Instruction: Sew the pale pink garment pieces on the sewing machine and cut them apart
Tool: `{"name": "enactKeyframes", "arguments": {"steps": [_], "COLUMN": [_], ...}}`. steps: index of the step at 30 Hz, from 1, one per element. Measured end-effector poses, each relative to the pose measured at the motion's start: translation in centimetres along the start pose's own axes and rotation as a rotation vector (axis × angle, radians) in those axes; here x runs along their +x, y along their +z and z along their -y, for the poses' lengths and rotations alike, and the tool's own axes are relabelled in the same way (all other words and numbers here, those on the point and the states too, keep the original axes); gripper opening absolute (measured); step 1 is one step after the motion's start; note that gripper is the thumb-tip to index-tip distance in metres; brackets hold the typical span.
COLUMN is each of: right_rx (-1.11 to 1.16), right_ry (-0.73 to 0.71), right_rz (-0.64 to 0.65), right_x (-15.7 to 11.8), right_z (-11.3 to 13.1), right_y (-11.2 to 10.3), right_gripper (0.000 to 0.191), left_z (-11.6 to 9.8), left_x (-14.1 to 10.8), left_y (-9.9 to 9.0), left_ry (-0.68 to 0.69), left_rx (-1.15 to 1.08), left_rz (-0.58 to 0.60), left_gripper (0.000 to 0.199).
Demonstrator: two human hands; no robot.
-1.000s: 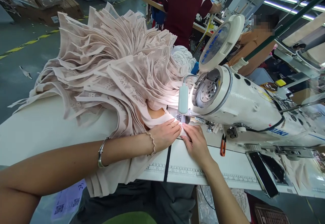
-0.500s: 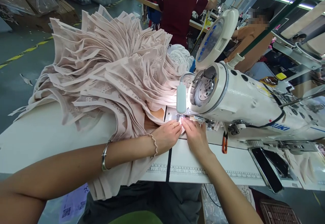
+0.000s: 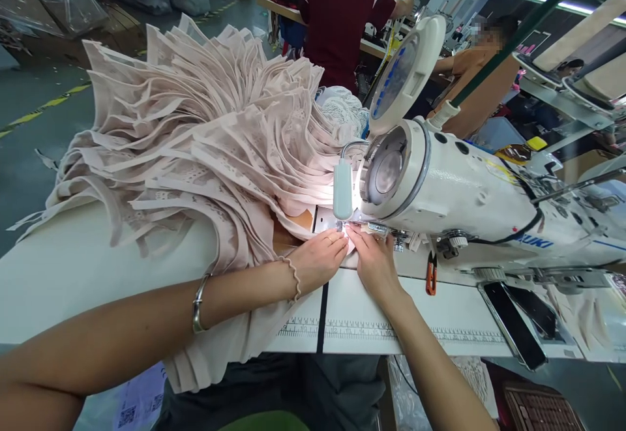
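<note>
Both hands meet at the lit needle area of a white sewing machine [image 3: 469,190]. My left hand [image 3: 320,258] has its fingers together, pressing on pale pink fabric beside the needle. My right hand [image 3: 375,258] is just right of it, fingertips closed on the same fabric edge; the piece is mostly hidden beneath the fingers. A large heap of pale pink fabric pieces [image 3: 210,124] covers the table to the left, and some hang over the front edge under my left forearm. A small lamp [image 3: 343,188] shines above the fingertips.
Orange thread snips [image 3: 431,274] and a black phone [image 3: 513,323] lie right of my right forearm. A printed ruler [image 3: 362,331] runs along the white table's front edge. A person in dark red [image 3: 337,23] and another in orange-brown [image 3: 482,79] are beyond the machine.
The whole view has shifted slightly, with the machine and heap a little further left. The round handwheel part at the machine's end looks different, its holes no longer distinct. Both hands stay at the needle.
</note>
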State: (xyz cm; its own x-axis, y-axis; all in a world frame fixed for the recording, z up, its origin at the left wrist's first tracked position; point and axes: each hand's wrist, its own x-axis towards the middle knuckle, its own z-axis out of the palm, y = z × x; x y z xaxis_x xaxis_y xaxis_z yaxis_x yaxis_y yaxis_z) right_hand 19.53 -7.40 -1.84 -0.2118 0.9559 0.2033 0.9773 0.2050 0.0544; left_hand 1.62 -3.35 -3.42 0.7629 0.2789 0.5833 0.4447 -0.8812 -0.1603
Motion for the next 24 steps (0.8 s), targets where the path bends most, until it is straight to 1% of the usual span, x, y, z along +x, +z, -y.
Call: {"name": "enactKeyframes", "arguments": {"steps": [4, 8, 15, 20, 24], "right_rx": [-0.006, 0.001, 0.0, -0.018, -0.026], "right_ry": [0.02, 0.007, 0.028, 0.051, 0.062], "right_rz": [0.002, 0.003, 0.019, 0.047, 0.058], "right_x": [0.13, 0.24, 0.42, 0.5, 0.52], "right_z": [0.09, 0.12, 0.41, 0.5, 0.43], "right_y": [-0.12, -0.31, -0.63, -0.64, -0.38], "right_gripper": [0.062, 0.064, 0.064, 0.065, 0.065], "left_z": [0.26, 0.51, 0.73, 0.81, 0.91], "left_x": [-0.01, 0.03, 0.45, 0.55, 0.51], "left_y": [0.01, -0.04, -0.59, -0.94, -0.84], "left_ry": [0.002, 0.003, -0.022, -0.05, -0.07], "left_rx": [-0.004, -0.012, -0.034, -0.083, -0.102], "left_rz": [0.009, 0.031, 0.042, 0.096, 0.118], "left_gripper": [0.031, 0.031, 0.03, 0.028, 0.026]}}
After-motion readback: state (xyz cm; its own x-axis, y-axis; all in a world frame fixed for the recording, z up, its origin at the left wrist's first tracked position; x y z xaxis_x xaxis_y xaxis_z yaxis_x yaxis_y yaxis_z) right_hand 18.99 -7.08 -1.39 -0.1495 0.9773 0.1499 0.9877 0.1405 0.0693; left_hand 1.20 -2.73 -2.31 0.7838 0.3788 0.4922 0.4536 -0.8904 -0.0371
